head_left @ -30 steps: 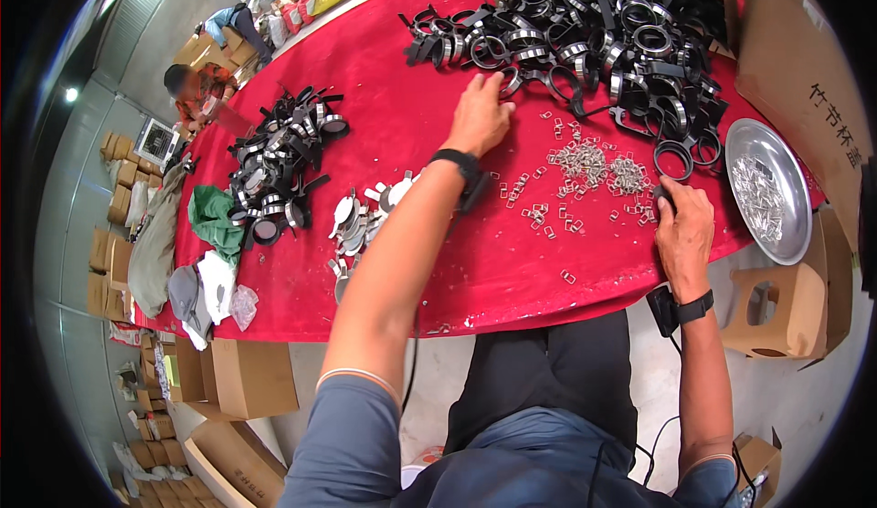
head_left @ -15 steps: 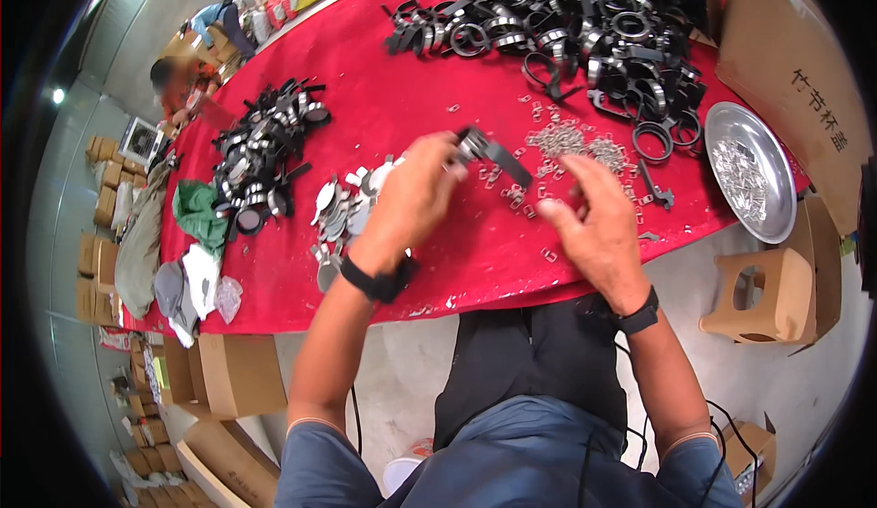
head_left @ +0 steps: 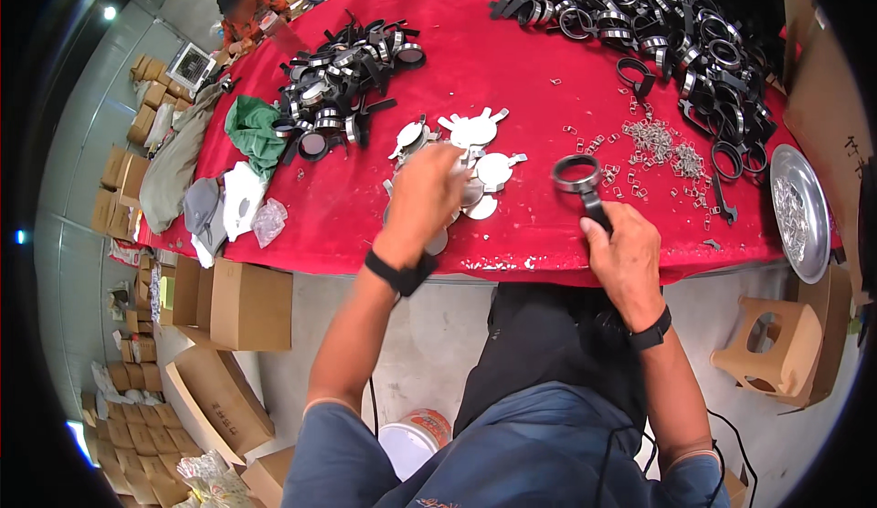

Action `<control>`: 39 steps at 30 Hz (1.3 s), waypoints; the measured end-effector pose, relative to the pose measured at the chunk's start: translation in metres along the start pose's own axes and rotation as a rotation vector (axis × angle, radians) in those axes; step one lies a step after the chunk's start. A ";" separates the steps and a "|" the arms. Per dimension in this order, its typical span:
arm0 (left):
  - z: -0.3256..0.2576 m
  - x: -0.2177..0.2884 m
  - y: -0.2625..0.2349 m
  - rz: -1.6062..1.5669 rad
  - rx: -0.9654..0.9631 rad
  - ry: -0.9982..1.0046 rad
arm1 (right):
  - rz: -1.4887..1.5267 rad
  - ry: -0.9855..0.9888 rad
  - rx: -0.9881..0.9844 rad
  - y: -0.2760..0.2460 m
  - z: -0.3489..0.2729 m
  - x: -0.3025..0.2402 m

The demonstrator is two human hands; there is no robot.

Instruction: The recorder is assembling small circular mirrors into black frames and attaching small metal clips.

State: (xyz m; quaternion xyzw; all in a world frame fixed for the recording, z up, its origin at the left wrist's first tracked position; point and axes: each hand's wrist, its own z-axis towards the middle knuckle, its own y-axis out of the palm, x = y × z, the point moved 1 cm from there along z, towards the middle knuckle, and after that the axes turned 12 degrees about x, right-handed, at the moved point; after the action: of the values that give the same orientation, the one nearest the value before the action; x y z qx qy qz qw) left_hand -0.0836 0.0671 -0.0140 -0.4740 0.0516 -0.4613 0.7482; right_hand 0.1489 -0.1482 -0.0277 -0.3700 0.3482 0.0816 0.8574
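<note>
My right hand (head_left: 628, 250) grips a black ring-shaped part (head_left: 577, 175) by its strap-like handle, above the red tablecloth. Metal shows around the ring, and its centre is open. Over at the left, my left hand (head_left: 422, 199) reaches into a pile of flat silver discs with small tabs (head_left: 494, 171). Its fingers are smeared by motion, and whether they hold a disc is hidden. Right of the held ring lies a scatter of tiny metal clips (head_left: 660, 142).
Black ring parts (head_left: 703, 47) are heaped at the far right, and similar parts with discs in them (head_left: 338, 88) at the far left. A metal tray of small pins (head_left: 800, 214) stands by the right edge, above a brown stool (head_left: 772, 348). A person (head_left: 248, 15) sits across the table.
The black ring part, near my left hand before, is now held in my right hand. My left hand is now over the disc pile. The view has shifted to the left.
</note>
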 end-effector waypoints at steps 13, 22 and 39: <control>0.081 -0.042 0.073 0.052 -0.059 0.019 | -0.060 0.054 0.058 0.008 -0.001 0.019; 0.068 0.004 0.025 -0.212 0.041 -0.012 | 0.094 -0.029 0.165 -0.015 0.017 -0.006; 0.031 0.101 0.030 -0.991 -0.476 -0.533 | 0.297 -0.152 0.164 -0.024 0.017 -0.014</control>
State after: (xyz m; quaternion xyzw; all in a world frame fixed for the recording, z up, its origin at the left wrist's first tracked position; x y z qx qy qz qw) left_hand 0.0090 0.0169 0.0164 -0.6950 -0.2626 -0.5958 0.3051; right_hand 0.1574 -0.1523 0.0033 -0.2362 0.3389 0.2064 0.8870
